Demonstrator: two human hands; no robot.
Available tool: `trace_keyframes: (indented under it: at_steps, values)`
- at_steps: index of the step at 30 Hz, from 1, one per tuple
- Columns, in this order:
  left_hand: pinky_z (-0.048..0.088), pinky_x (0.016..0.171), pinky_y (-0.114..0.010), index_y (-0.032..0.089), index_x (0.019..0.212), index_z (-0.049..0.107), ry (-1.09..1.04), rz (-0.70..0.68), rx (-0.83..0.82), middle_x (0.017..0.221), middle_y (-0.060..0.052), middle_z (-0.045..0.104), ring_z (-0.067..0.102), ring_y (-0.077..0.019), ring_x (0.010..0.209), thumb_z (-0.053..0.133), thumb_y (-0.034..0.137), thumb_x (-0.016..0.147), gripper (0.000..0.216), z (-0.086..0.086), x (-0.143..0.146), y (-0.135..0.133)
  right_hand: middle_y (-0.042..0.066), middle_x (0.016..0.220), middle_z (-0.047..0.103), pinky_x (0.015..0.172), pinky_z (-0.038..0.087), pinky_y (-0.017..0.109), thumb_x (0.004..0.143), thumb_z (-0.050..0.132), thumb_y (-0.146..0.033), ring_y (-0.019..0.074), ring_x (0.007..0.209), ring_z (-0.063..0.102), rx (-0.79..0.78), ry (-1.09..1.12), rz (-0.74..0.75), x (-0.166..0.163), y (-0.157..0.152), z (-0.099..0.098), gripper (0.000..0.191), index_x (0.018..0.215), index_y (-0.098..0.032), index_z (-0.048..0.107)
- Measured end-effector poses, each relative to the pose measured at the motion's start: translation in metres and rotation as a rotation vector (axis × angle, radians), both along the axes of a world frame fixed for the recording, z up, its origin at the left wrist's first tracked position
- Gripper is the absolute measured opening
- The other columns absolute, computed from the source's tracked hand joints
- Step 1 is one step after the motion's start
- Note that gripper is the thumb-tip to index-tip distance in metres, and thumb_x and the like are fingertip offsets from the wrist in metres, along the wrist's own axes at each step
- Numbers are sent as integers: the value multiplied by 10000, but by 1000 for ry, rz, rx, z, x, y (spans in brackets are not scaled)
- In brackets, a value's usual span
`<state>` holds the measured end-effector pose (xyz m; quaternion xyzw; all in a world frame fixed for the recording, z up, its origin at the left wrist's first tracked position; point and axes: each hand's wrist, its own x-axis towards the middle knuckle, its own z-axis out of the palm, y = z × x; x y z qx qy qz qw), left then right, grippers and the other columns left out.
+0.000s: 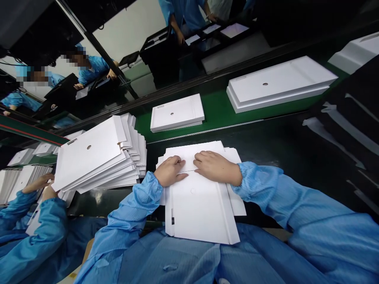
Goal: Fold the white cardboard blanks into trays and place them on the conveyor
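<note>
Directly before me lies a white die-cut cardboard sheet [201,213], partly folded, with a round mark, a small slot at its left and a crease across it. More flat white sheets [237,197] show beneath it. My left hand [170,170] grips the sheet near the crease on its left side, fingers curled and thumb pointing inward. My right hand [216,166] does the same on the right side, its fingers bent onto the cardboard. The fingertips of both hands face each other across a small gap. What lies under the palms is hidden.
A tall, uneven stack of white folded trays [94,154] stands at left. Behind, a green conveyor belt [216,114] carries a smaller white tray [177,112] and a larger one [281,85]. A co-worker's sleeves [50,221] are close at left. Others work farther back.
</note>
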<state>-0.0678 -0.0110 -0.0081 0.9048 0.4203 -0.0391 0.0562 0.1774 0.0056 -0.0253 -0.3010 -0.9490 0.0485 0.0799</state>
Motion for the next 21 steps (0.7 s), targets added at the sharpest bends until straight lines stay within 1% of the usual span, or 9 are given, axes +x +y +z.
trace_keyframes:
  at_steps: [3, 6, 9, 11, 14, 16, 18, 21]
  values:
    - [507, 954, -367, 165, 1316, 605, -81, 17, 5, 1132, -110, 595, 585, -238, 1033, 654, 397, 885, 492, -8, -1, 1, 130, 1056, 650, 849, 437, 368, 975, 567, -361, 273, 1010, 600, -32, -4, -2, -2, 3, 2, 285, 1072, -117, 678]
    - [499, 987, -382, 135, 1269, 627, -43, 29, 19, 1115, -120, 616, 592, -246, 1043, 620, 257, 878, 409, -8, 6, 2, 134, 1048, 670, 854, 450, 374, 992, 527, -372, 270, 993, 619, -86, -38, 5, -3, 8, 6, 323, 1088, -109, 687]
    - [497, 984, -403, 149, 1235, 638, 44, 48, 25, 1127, -121, 637, 607, -252, 1052, 545, 160, 893, 354, -2, 15, 4, 146, 1035, 686, 858, 453, 382, 1015, 463, -345, 275, 993, 632, -92, -68, 33, -5, 13, 11, 348, 1081, -98, 699]
    - [508, 946, -405, 169, 1194, 653, 104, 55, 5, 1108, -113, 654, 623, -251, 1029, 499, 115, 900, 337, 5, 21, 5, 151, 1042, 693, 856, 452, 377, 1022, 435, -322, 271, 994, 640, -107, -70, 35, -7, 15, 13, 355, 1078, -98, 706]
    - [518, 881, -390, 177, 1126, 673, 173, 63, -44, 1049, -104, 673, 640, -253, 994, 492, 51, 855, 349, 12, 27, 7, 146, 1058, 706, 844, 448, 356, 1029, 397, -289, 252, 986, 653, -175, -73, 19, -9, 21, 16, 368, 1036, -122, 725]
    - [515, 877, -380, 175, 1116, 675, 167, 84, -77, 1051, -102, 684, 644, -256, 1008, 502, 40, 835, 357, 15, 27, 12, 142, 1072, 714, 832, 441, 346, 1035, 377, -292, 246, 977, 661, -235, -79, 10, -10, 27, 17, 391, 1001, -138, 735]
    - [510, 895, -359, 186, 1147, 664, 87, 147, -135, 1092, -88, 699, 651, -244, 1029, 516, 81, 868, 333, 16, 24, 20, 131, 1083, 723, 804, 432, 330, 1041, 372, -321, 244, 973, 668, -301, -69, -6, -9, 34, 17, 396, 1019, -157, 732]
    - [512, 869, -308, 221, 1199, 637, -84, 324, -267, 1074, -37, 726, 673, -202, 961, 611, 209, 893, 307, 18, 15, 37, 95, 1073, 738, 708, 402, 298, 1028, 427, -359, 240, 951, 679, -378, -20, -106, -7, 43, 17, 333, 1200, -209, 668]
